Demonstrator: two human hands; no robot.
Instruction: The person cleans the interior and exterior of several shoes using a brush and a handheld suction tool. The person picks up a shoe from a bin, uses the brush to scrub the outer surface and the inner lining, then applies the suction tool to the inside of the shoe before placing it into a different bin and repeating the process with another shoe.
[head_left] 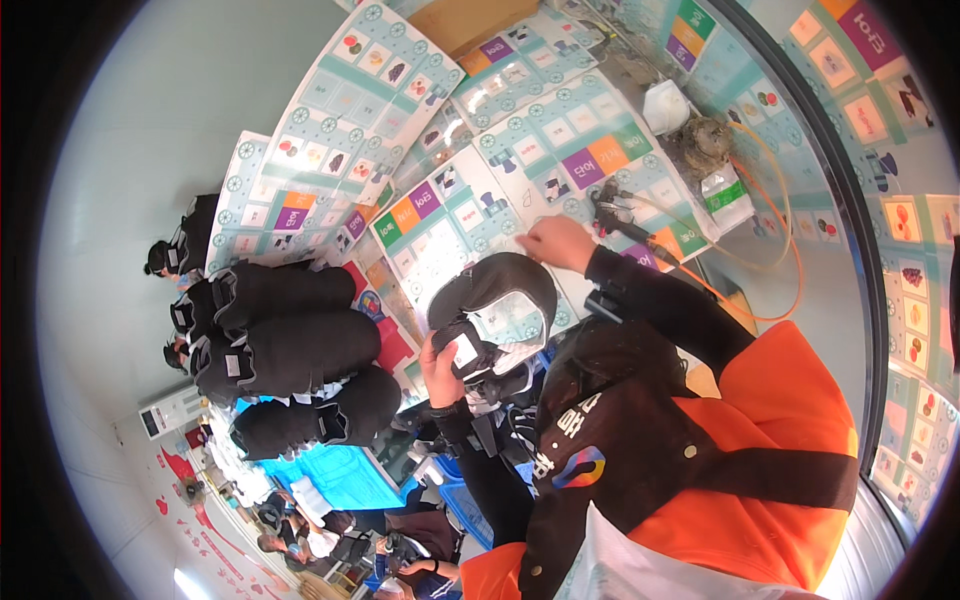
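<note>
My left hand (441,372) grips the near left edge of a black cap (450,300), fingers closed round it beside a white label. The cap is tilted over the board-covered worktop, and its hollow underside shows a pale inside. Just beyond the cap's far right edge is my right hand (558,243), fingers curled into a pinch; what they hold, if anything, is too small to see. Right of that hand lies a dark hand tool (613,212) joined to an orange hose (790,262).
Nested stacks of black caps (285,352) stand at the left. Printed boards (350,100) cover the worktop and lean behind it. On the right are a white cup-like piece (665,107), a brownish lump (706,142) and a green-and-white packet (727,196). Other people (415,545) sit beyond the lower left.
</note>
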